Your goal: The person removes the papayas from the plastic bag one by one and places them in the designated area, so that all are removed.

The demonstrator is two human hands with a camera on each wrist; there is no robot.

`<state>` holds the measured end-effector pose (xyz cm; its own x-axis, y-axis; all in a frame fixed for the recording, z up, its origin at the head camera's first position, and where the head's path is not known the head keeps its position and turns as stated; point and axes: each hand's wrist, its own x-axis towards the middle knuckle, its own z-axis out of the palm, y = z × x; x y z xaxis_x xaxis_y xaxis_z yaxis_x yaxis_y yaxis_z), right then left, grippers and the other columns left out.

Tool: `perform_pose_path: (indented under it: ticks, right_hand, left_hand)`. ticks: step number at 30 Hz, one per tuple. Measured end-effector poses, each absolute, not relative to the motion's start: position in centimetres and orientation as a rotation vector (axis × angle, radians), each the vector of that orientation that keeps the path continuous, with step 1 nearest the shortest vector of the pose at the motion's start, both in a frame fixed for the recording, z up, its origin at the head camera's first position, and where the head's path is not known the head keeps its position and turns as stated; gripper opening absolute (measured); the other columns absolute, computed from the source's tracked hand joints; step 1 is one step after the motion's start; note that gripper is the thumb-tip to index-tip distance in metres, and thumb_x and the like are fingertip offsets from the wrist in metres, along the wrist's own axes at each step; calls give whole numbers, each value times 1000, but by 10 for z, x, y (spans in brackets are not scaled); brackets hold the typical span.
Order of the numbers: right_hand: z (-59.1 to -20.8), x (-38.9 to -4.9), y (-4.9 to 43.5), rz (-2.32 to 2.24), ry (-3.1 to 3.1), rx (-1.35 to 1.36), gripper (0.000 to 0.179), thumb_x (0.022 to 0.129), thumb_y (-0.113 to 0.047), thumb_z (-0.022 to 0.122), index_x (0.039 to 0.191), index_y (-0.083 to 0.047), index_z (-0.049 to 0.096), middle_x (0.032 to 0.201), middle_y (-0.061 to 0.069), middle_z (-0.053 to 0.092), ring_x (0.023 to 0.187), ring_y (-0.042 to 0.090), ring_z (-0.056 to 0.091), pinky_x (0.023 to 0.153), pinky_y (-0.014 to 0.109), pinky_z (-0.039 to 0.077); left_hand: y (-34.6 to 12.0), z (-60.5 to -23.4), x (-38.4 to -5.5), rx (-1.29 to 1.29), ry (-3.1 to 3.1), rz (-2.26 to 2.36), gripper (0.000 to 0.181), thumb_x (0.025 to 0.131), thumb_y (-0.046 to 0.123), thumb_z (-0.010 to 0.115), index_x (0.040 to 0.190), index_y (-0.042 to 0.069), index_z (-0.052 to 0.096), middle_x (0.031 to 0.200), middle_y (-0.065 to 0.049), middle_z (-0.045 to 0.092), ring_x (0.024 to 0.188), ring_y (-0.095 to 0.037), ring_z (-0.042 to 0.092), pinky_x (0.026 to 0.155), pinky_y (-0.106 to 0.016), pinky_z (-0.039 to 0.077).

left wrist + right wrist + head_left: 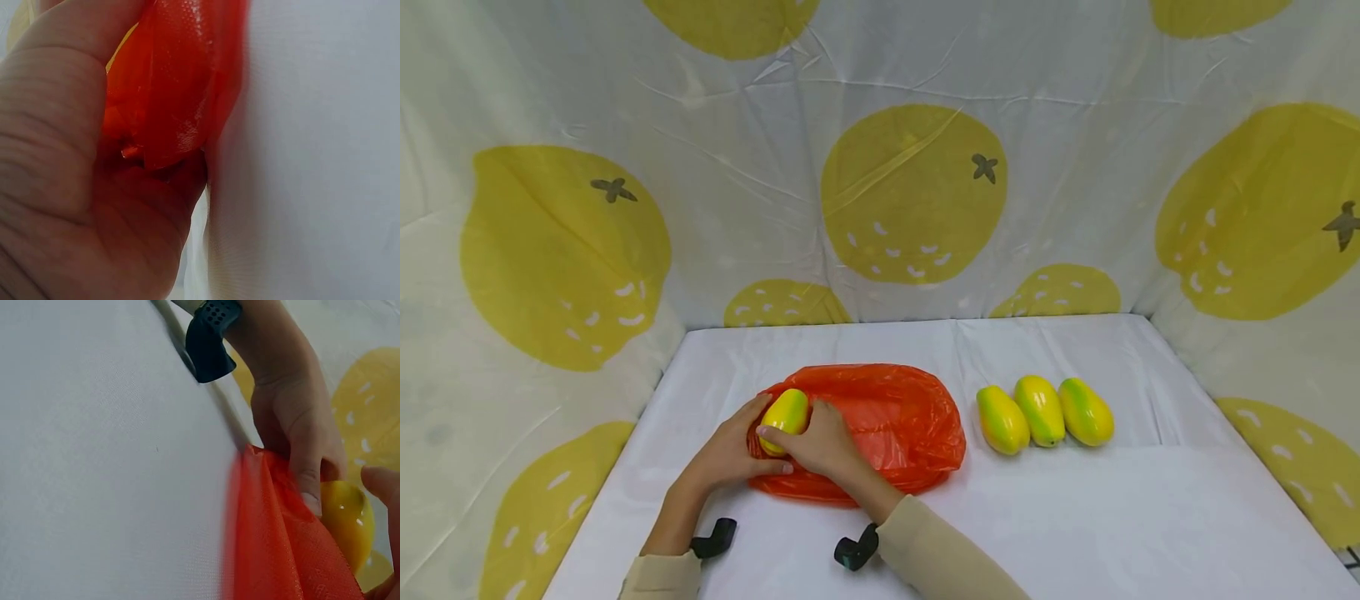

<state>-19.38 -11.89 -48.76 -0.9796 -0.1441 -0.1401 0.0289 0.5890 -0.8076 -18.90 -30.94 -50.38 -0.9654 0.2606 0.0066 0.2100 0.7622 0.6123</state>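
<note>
A red plastic bag (891,408) lies on the white-covered table, its mouth towards the left. At that mouth is a yellow-green papaya (790,408), partly hidden by the hands. My left hand (724,450) grips the bag's rim, its thumb along the near side; the left wrist view shows the red film (172,81) between thumb and fingers. From the right, my right hand (826,437) holds the papaya with its thumb on the near face. In the right wrist view only part of the right hand (389,500) appears, beside the papaya (350,519).
Three more papayas (1002,421) (1040,410) (1086,412) sit side by side on the white tablecloth (1075,517), right of the bag. A lemon-print cloth (1060,167) hangs behind and at both sides. Each wrist carries a black device (715,537).
</note>
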Motion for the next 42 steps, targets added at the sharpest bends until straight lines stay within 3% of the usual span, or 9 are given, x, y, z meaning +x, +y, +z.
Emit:
perform_pose_path:
  ticks: [5,12,23,33,42]
  right_hand:
    - [-489,-196,-117,-1360,2630,-125,71,80,-68,75,125,-15,59,110,-2,66,96,14,61,79,30,59]
    - [-489,-197,-105,-1465,2503,-163,62,83,-54,80,130,-18,61,116,-4,69,100,14,64,85,38,64]
    - [-487,-194,-84,-1408,2576,-271,77,82,-56,79,143,-18,52,131,0,61,112,17,59,89,39,62]
    - [-477,-194,-62,-1478,2566,-334,78,84,-52,79,146,-16,49,131,1,57,107,15,57,87,34,61]
    - [-465,-191,-32,-1466,2593,-408,78,84,-53,79,147,-20,47,129,-1,56,105,15,57,80,29,61]
  left_hand:
    - [-310,-503,-189,383,2875,981,118,70,56,90,161,8,31,162,-18,39,145,-45,42,109,-67,45]
    - [-311,-504,-187,353,2876,942,120,69,58,89,161,8,30,164,-19,36,147,-47,37,110,-70,42]
    - [-310,-504,-187,334,2875,919,121,70,60,88,162,9,29,165,-21,32,149,-47,34,110,-69,43]
    - [-309,-502,-190,303,2873,910,123,69,61,88,162,9,28,167,-21,29,149,-48,34,107,-67,47]
    - [-310,-505,-190,354,2906,964,132,67,58,90,165,9,16,173,-16,10,152,-49,24,105,-68,47]
